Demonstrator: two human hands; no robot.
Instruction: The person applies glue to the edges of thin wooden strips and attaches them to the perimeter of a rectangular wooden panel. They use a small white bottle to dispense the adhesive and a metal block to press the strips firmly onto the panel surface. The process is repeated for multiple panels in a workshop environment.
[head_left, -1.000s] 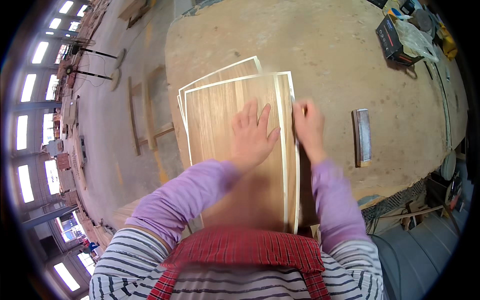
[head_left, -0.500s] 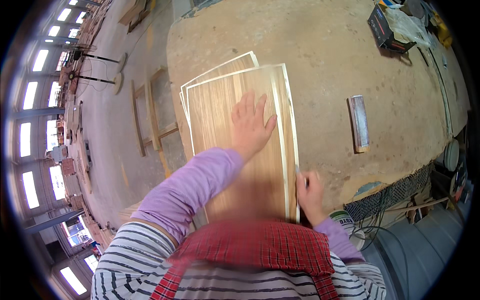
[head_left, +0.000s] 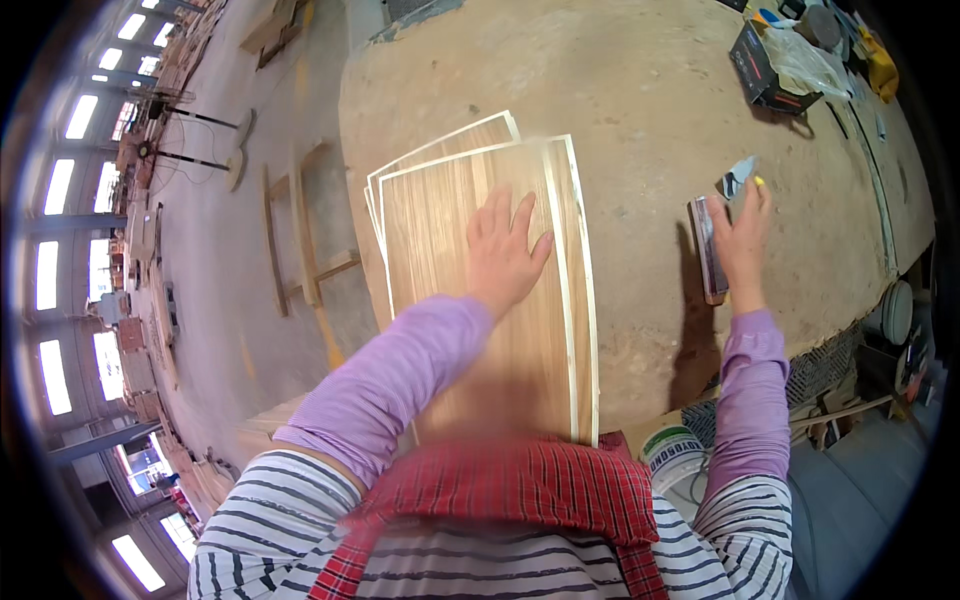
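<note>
Several wood-grain panels (head_left: 440, 220) with pale edges lie in a slightly fanned stack on the workbench. My left hand (head_left: 508, 245) rests flat on the top panel, its fingers spread. Out to the right, my right hand (head_left: 742, 240) is over the bench with thumb and fingers apart. Its thumb is at the edge of a narrow oblong block (head_left: 710, 265), partly covering it. Just beyond the fingertips is a small blade-like piece (head_left: 738, 176), pale and dark; whether a fingertip touches it is unclear. A bit of yellow shows at one fingertip.
A dark open box (head_left: 765, 75) with clear plastic stands at the bench's far right, among tools. A white bucket (head_left: 675, 455) sits beside the near edge. Left of the bench, a wooden frame (head_left: 305, 235) lies on the floor.
My right hand has moved from the panels' right edge out to the block. The small blade-like piece now shows near its fingertips. My left hand stays flat on the top panel.
</note>
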